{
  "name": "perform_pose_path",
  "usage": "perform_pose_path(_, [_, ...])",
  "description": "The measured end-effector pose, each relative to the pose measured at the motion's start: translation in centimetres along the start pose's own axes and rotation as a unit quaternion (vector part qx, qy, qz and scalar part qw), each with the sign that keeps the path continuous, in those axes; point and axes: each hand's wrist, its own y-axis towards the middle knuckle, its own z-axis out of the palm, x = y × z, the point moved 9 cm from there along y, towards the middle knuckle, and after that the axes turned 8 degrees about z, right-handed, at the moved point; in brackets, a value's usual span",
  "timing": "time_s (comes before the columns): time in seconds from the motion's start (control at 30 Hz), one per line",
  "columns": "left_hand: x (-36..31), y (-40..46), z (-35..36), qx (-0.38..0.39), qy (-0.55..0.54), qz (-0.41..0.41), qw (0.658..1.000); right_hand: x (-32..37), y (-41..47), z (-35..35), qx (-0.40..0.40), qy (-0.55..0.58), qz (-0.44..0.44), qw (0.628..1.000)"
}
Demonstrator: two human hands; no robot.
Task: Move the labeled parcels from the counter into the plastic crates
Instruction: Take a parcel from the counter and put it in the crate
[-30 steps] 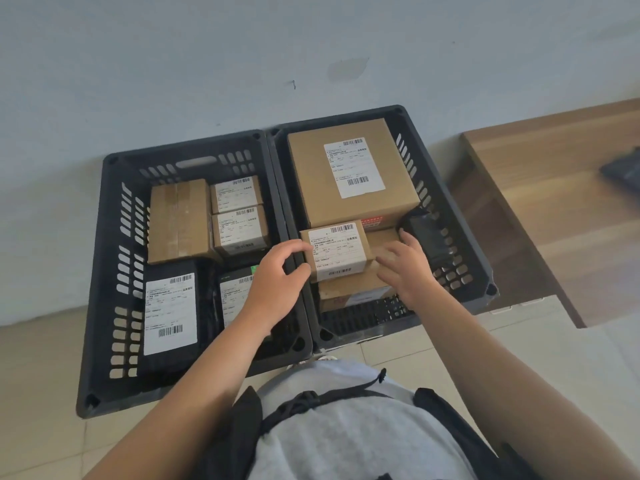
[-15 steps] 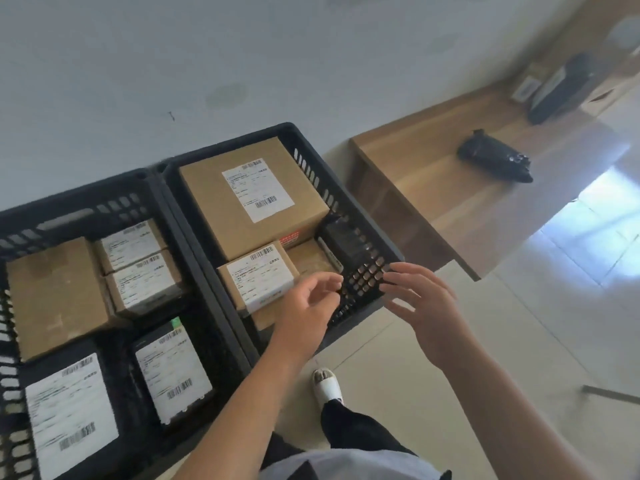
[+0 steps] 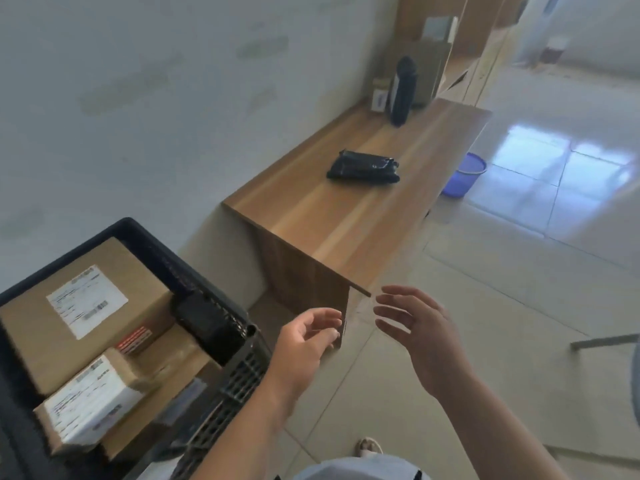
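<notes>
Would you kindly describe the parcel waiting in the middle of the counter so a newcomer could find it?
Find the wooden counter along the wall, right of the crate. Midway along its top lies a black parcel, flat and wrapped in shiny plastic. The other dark item, a bottle, stands upright at the far end.

Soft, even daylight. Bright window glare reflects off the floor tiles [image 3: 540, 168] at upper right. Motion blur overall; parcel labels [image 3: 86, 301] at lower left smeared, unreadable. Wide-angle distortion bends the counter [image 3: 346, 216] and wall toward the frame edges. Shadows faint; darkest under the counter.
</notes>
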Motion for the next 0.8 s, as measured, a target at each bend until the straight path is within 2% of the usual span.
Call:
perform_pose_path(0.2, [-1.0,4.2,8.7,0.027,0.027,-0.005,0.999,4.3,4.2,-7.8,-0.015,0.036,-0.003,0.999])
perform_pose_path(0.43, [-2.5,11.1,13.9,0.031,0.036,-0.027,0.999,8.3,9.6,-13.0,-0.036,0.054,-0.002,0.998])
perform_pose_path(0.67, [-4.0,24.4,18.7,0.045,0.036,-0.028,0.998,15.2,18.5,-17.1,-0.062,0.033,-0.017,0.997])
perform_pose_path(0.8, [-3.6,33.4,20.8,0.023,0.022,-0.059,0.998,20.4,24.2,-18.0,-0.072,0.003,-0.012,0.997])
